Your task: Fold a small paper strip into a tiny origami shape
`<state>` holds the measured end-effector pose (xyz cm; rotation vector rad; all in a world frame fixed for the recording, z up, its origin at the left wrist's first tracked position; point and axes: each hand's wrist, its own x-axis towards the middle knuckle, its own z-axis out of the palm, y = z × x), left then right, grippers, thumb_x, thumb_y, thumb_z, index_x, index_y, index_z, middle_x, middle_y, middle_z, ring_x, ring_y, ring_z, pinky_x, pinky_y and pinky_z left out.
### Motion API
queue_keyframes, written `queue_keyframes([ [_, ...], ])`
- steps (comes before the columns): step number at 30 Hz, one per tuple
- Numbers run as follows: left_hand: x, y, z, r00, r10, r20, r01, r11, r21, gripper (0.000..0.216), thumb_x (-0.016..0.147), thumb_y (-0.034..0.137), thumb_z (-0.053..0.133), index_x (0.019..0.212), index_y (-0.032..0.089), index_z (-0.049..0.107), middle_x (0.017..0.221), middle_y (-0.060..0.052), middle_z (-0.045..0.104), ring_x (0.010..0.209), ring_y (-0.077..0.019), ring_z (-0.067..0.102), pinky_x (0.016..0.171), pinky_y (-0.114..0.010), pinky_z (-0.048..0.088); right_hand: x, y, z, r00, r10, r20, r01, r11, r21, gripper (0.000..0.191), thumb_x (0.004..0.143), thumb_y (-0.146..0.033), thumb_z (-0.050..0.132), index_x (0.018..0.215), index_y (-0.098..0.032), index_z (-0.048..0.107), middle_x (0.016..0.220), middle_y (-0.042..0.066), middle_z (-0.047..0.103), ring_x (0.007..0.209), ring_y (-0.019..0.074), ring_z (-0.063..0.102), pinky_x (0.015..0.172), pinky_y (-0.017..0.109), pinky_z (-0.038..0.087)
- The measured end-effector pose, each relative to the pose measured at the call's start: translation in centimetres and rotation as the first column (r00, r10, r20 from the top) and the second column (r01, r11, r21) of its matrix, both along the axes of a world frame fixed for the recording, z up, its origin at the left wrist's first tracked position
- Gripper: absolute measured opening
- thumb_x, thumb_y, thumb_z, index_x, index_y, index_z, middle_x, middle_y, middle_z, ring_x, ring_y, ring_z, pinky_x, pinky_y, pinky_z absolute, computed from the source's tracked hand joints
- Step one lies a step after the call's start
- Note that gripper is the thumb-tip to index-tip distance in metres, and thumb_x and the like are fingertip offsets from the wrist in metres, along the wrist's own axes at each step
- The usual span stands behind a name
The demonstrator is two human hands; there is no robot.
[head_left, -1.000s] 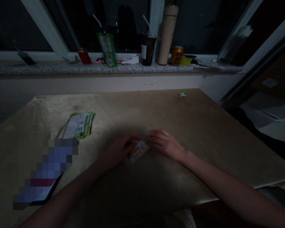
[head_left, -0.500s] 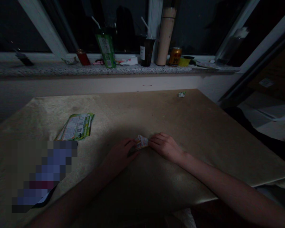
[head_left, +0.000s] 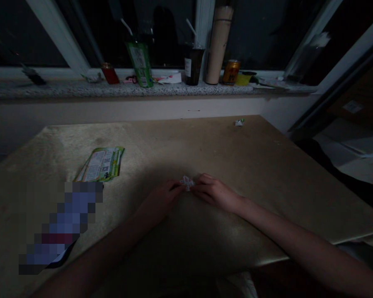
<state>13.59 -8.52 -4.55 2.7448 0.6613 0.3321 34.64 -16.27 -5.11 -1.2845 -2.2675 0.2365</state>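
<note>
Your left hand (head_left: 161, 198) and right hand (head_left: 219, 192) each pinch one side of the small printed paper (head_left: 187, 182) in a fingertip grip near the middle of the desk (head_left: 186, 142), one corner pointing away from you, its long axis too small and dim to tell.

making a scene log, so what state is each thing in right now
printed paper: small, folded or crumpled, cannot tell which
left hand: pinching the printed paper's left side
right hand: at the printed paper's right side
green packets: overlapping, lying flat
phone: lying flat, screen pixelated
green cup: upright
dark cup: upright
orange can: upright
small wrapper: crumpled
</note>
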Motion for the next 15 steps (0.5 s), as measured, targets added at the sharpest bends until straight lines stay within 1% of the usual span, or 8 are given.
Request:
queue_keyframes([
  [3,0.1,0.3,0.1,0.999,0.019,0.028,-0.017,0.997,-0.069,0.029,0.094,0.019,0.039,0.114,0.019,0.060,0.109,-0.008,0.061,0.097,-0.0211,0.059,0.087,-0.036,0.048,0.0,0.6,0.0,0.999,0.002,-0.051,-0.005,0.999,-0.041,0.021,0.093,-0.023,0.049,0.098,-0.015,0.068,0.087,0.007,0.060,0.085,0.0160,0.056,0.075,0.028,0.048],
  [7,0.0,0.6,0.0,0.994,0.048,0.094,-0.033,0.988,-0.150,0.026,0.095,0.024,0.040,0.112,0.022,0.060,0.109,-0.004,0.061,0.095,-0.0186,0.060,0.086,-0.034,0.048,0.3,1.7,0.0,0.980,-0.019,-0.199,-0.010,0.989,-0.146,0.019,0.092,-0.018,0.050,0.091,-0.014,0.068,0.086,0.006,0.063,0.081,0.0132,0.060,0.073,0.025,0.047],
  [10,-0.1,1.0,-0.1,0.985,0.090,0.144,-0.060,0.978,-0.198,0.024,0.094,0.026,0.044,0.110,0.023,0.061,0.111,-0.004,0.060,0.097,-0.0182,0.059,0.087,-0.034,0.048,0.4,2.3,-0.1,0.961,-0.081,-0.263,0.019,0.973,-0.231,0.013,0.087,-0.015,0.056,0.090,-0.014,0.068,0.080,0.003,0.064,0.073,0.0116,0.059,0.066,0.022,0.045],
  [12,-0.1,1.4,-0.1,0.979,0.118,0.167,-0.077,0.969,-0.235,0.021,0.092,0.026,0.047,0.106,0.022,0.063,0.111,-0.004,0.060,0.099,-0.0188,0.059,0.090,-0.035,0.047,0.4,2.5,-0.1,0.947,-0.136,-0.292,0.053,0.959,-0.278,0.012,0.085,-0.016,0.058,0.093,-0.014,0.067,0.076,0.001,0.064,0.067,0.0106,0.057,0.060,0.020,0.042],
  [15,-0.1,1.9,-0.1,0.969,0.161,0.185,-0.103,0.952,-0.290,0.020,0.089,0.027,0.051,0.103,0.023,0.066,0.114,-0.004,0.060,0.103,-0.0201,0.058,0.092,-0.038,0.046,0.4,2.5,0.0,0.936,-0.166,-0.311,0.067,0.950,-0.305,0.012,0.083,-0.016,0.060,0.091,-0.014,0.068,0.074,0.001,0.065,0.064,0.0101,0.056,0.058,0.019,0.041],
])
